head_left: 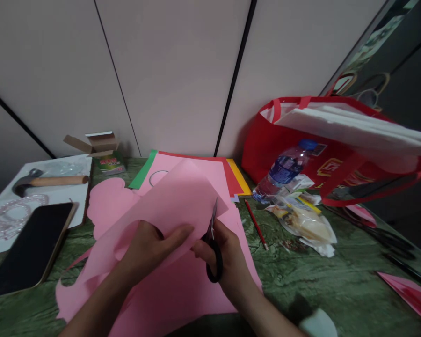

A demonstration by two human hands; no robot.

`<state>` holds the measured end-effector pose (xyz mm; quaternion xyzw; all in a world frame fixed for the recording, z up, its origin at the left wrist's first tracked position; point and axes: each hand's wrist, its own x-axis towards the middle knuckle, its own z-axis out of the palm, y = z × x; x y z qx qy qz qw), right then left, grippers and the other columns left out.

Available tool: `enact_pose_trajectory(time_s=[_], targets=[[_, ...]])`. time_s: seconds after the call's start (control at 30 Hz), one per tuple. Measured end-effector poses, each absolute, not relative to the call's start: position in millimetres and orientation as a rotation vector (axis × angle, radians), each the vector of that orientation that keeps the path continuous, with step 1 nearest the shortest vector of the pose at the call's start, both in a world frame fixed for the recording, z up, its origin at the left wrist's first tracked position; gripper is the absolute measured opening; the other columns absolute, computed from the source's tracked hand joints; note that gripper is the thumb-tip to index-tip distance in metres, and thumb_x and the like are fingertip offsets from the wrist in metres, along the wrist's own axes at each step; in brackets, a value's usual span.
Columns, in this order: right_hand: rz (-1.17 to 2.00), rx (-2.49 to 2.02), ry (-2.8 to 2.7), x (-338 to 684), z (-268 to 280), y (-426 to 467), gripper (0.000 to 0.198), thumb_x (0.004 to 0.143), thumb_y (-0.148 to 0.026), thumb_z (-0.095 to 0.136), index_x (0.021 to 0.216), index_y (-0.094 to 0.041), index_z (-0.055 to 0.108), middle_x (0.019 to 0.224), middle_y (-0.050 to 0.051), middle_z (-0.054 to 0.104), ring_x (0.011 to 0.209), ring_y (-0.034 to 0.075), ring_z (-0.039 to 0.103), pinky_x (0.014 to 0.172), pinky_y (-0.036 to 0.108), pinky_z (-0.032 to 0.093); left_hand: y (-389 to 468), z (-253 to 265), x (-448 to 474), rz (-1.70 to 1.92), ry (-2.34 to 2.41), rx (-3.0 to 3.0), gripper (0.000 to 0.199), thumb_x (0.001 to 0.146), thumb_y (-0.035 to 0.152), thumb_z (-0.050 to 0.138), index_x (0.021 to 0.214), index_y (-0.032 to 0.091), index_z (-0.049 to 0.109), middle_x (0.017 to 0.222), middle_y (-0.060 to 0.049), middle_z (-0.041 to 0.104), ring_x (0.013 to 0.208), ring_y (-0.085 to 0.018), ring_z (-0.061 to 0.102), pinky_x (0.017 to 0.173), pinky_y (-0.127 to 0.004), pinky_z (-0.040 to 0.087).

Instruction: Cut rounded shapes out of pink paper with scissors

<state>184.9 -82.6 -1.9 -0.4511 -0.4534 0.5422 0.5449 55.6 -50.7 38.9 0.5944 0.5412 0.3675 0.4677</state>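
Note:
My left hand (pixel 154 248) grips a large pink paper sheet (pixel 182 196), thumb on top and fingers behind it. Curved pieces have been cut from the sheet's lower left edge. In my right hand (pixel 228 252) is a pair of scissors (pixel 214 248) with black handles, the blades pointing up at the paper near its right corner. Whether the blades are parted is hard to make out. Below both hands lies more pink paper (pixel 245 262), and a scalloped pink cutout (pixel 105 196) rests to the left.
Left stand a phone (pixel 31 243), a hammer (pixel 56 180), a bead string (pixel 17 213) and a small open box (pixel 110 161). Coloured sheets (pixel 236 175) lie behind. Right are a red pencil (pixel 256 224), a plastic bottle (pixel 284 171), packaged food (pixel 305 220) and a red bag (pixel 259 145).

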Motion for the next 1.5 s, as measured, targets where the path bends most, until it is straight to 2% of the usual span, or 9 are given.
enact_pose_trajectory(time_s=[0.37,0.6,0.87,1.0,1.33,1.5], targets=[[1.293,-1.075,-1.054,185,-3,-82,0.028,0.067,-0.040,0.068,0.071,-0.020,0.049,0.060,-0.003,0.051,0.052,0.011,0.043,0.048,0.024,0.034,-51,43,56,0.896,1.349,1.426,0.019,0.065,0.035,0.062,0.055,0.019,0.064,0.054,-0.002,0.069,0.058,-0.020,0.064,0.054,-0.026,0.050],[1.285,-1.113,-1.067,185,-1,-83,0.024,0.067,-0.038,0.065,0.070,-0.020,0.049,0.054,-0.005,0.050,0.050,0.012,0.049,0.047,0.024,0.039,-48,38,52,0.905,1.404,1.454,0.022,0.063,0.038,0.063,0.055,0.017,0.063,0.053,-0.003,0.067,0.057,-0.020,0.063,0.050,-0.026,0.048],[1.279,-1.110,-1.055,184,-5,-83,0.018,0.067,-0.030,0.064,0.071,-0.020,0.050,0.055,-0.006,0.051,0.047,0.010,0.046,0.044,0.022,0.040,-46,38,50,0.914,1.410,1.486,0.021,0.064,0.036,0.062,0.057,0.016,0.062,0.054,-0.002,0.065,0.059,-0.019,0.061,0.051,-0.024,0.047],[1.274,-1.114,-1.066,183,-6,-83,0.017,0.068,-0.030,0.063,0.070,-0.020,0.049,0.054,-0.006,0.050,0.046,0.009,0.046,0.043,0.022,0.040,-45,38,47,0.909,1.438,1.490,0.022,0.062,0.037,0.062,0.060,0.016,0.062,0.055,-0.002,0.064,0.058,-0.020,0.060,0.048,-0.025,0.046],[1.299,-1.134,-1.038,183,-4,-83,0.022,0.065,-0.033,0.065,0.071,-0.020,0.048,0.052,-0.006,0.049,0.044,0.009,0.045,0.041,0.022,0.039,-43,38,45,0.962,1.381,1.450,0.024,0.061,0.038,0.063,0.071,0.016,0.061,0.063,-0.003,0.066,0.062,-0.019,0.061,0.052,-0.026,0.048],[1.317,-1.117,-1.030,183,-3,-83,0.022,0.065,-0.031,0.066,0.072,-0.020,0.048,0.053,-0.006,0.051,0.044,0.009,0.044,0.042,0.022,0.038,-42,37,43,0.944,1.401,1.481,0.026,0.063,0.042,0.063,0.069,0.016,0.062,0.062,-0.003,0.065,0.062,-0.020,0.060,0.051,-0.026,0.047]])
